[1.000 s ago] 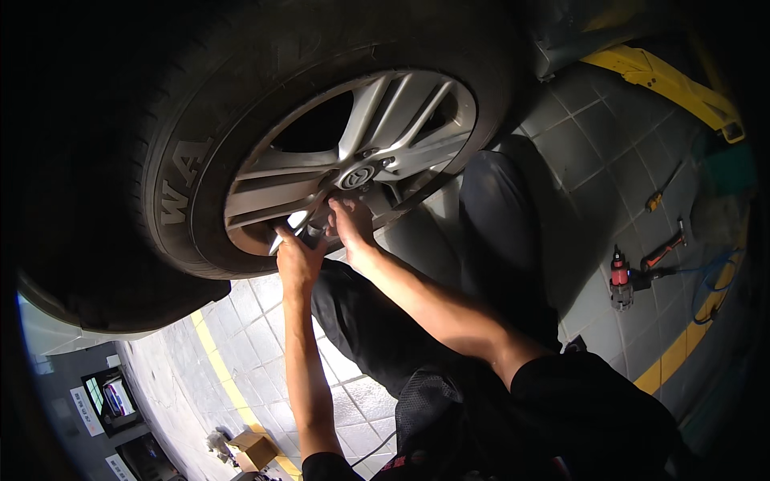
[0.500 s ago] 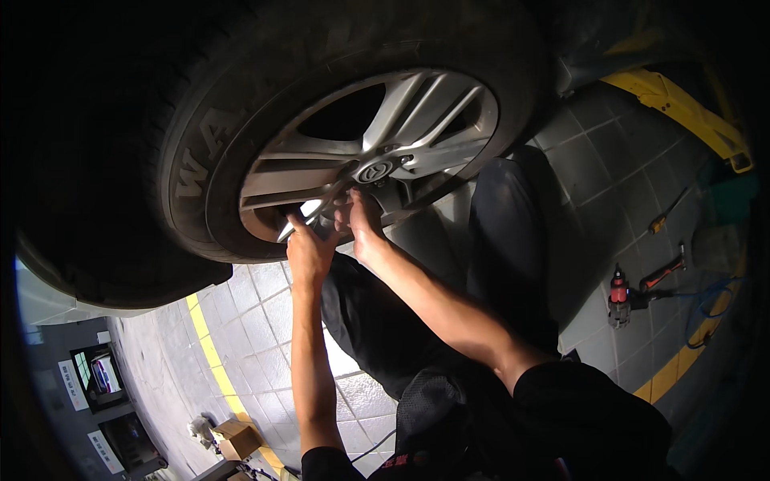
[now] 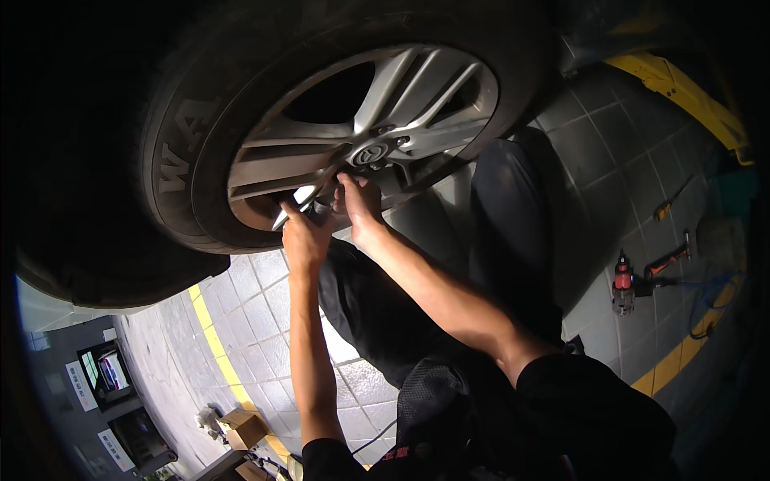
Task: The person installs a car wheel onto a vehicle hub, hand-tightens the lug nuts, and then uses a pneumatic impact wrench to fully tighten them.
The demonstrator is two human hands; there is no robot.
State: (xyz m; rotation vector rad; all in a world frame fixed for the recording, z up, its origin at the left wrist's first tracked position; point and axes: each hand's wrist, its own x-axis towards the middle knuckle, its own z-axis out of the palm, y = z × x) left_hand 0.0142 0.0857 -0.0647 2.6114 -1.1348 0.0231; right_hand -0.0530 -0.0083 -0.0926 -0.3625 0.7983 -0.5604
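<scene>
A car wheel (image 3: 433, 104) with silver spokes and a black tyre (image 3: 180, 160) fills the upper middle. My left hand (image 3: 306, 240) is at the lower rim, with its fingers curled around the end of a brightly lit spoke (image 3: 301, 197). Just right of it, my right hand (image 3: 361, 207) reaches up toward the hub beneath the round centre cap (image 3: 370, 153). Its fingers are closed near the lug nuts; what they hold, if anything, is hidden. Several lug nuts show around the cap.
On the tiled floor at the right lie a red-and-black power tool (image 3: 623, 282), a red-handled hammer-like tool (image 3: 667, 260) and a yellow-handled screwdriver (image 3: 664, 210). A blue hose (image 3: 710, 301) coils nearby. A yellow lift arm (image 3: 682, 100) stands far right. A cardboard box (image 3: 242, 429) sits lower left.
The wheel and both hands sit slightly higher and further left in the picture, as the view has shifted. Both hands stay at the same part of the wheel.
</scene>
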